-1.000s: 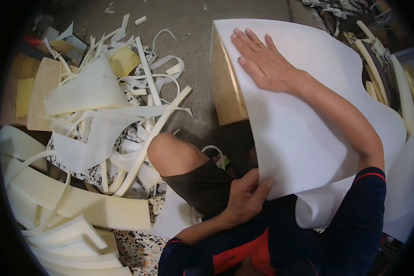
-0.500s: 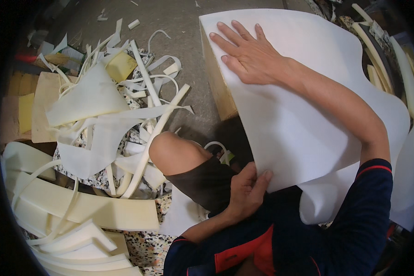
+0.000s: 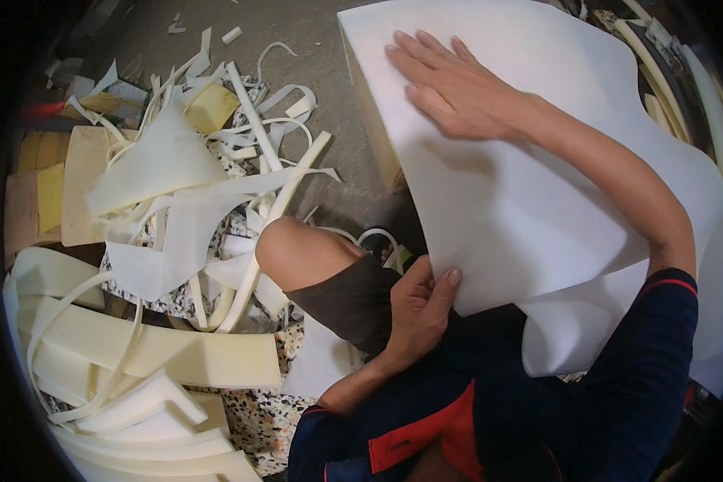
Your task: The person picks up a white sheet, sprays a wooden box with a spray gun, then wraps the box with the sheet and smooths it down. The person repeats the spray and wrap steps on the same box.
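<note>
A large white sheet (image 3: 530, 217), soft and thin like foam, drapes over a block with a tan side (image 3: 387, 157). My right hand (image 3: 462, 92) rests flat on the sheet's upper part, fingers stretched out and the arm reaching across from the right. Down at the near left corner, my left hand (image 3: 420, 309) pinches the sheet's edge, thumb on top and fingers curled beneath. A loose part of the sheet folds and curls (image 3: 558, 333) beside my right sleeve. What lies under the sheet is mostly hidden.
Cream foam strips and white offcuts (image 3: 169, 241) pile up at the left. Curved cream foam pieces (image 3: 161, 345) are stacked at the near left, above speckled foam (image 3: 261, 430). More long foam strips (image 3: 659, 76) stand at the far right. My bare knee (image 3: 301, 253) juts up between pile and block.
My right hand has slid a little to the right over the sheet, its fingers now closer together. The sheet's left edge and my left hand have shifted slightly left.
</note>
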